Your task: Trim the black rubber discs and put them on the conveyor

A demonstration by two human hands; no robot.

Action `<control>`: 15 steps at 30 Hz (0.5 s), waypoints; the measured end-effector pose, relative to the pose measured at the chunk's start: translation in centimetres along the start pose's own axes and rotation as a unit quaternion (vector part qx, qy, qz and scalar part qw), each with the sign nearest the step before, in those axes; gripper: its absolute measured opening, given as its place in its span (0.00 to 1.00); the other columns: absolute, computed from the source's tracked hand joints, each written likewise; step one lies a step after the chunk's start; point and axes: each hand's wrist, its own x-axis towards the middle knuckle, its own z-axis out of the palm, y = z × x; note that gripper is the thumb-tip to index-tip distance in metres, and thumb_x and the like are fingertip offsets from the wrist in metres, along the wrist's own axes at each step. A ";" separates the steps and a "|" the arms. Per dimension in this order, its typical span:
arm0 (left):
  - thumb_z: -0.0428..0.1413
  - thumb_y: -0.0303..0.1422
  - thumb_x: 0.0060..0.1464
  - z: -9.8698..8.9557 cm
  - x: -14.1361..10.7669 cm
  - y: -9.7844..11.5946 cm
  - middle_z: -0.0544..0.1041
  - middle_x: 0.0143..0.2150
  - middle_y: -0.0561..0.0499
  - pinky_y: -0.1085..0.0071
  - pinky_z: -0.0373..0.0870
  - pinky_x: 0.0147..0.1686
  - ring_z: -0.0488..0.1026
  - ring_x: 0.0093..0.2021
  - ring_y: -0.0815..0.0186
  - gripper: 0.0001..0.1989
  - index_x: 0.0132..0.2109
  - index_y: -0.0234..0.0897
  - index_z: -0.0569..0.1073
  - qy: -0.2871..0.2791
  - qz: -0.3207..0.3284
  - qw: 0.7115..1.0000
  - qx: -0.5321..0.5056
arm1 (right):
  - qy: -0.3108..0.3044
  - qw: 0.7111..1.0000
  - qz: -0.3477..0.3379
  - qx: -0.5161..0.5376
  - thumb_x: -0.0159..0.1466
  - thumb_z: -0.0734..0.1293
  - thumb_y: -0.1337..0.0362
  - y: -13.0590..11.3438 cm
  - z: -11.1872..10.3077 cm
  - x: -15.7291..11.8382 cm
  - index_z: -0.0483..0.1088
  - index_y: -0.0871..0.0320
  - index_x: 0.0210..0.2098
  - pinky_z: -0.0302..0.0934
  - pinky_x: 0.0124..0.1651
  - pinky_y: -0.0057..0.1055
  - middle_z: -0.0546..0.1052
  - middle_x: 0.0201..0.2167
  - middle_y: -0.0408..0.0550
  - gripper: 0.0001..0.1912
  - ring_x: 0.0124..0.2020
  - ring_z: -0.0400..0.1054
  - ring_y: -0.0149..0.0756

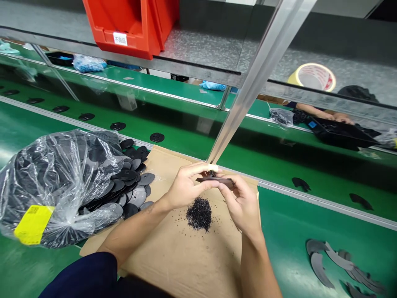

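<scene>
This is a factory production line. A green conveyor belt (310, 165) edged with aluminium rails (328, 205) carries rows of black moulded discs (118, 126). Above it, a steel shelf (198, 45) holds a red plastic parts bin (120, 29) with a white label, and a co-worker's forearms (322, 114) reach out further along the line, beside a black tray (341, 134).

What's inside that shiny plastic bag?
Flat dark discs fill the clear plastic bag, stacked together. Glare and folds hide the lower ones, so their shapes cannot be seen.
</scene>
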 end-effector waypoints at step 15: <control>0.59 0.32 0.66 -0.9 0.1 1.4 0.84 0.45 0.44 0.64 0.80 0.44 0.81 0.43 0.62 0.10 0.52 0.37 0.79 -0.041 0.144 0.981 0.124 | -0.003 0.995 -0.095 -0.015 0.65 0.71 0.68 0.5 -0.5 -0.2 0.83 0.47 0.41 0.78 0.47 0.36 0.86 0.40 0.42 0.10 0.42 0.82 0.41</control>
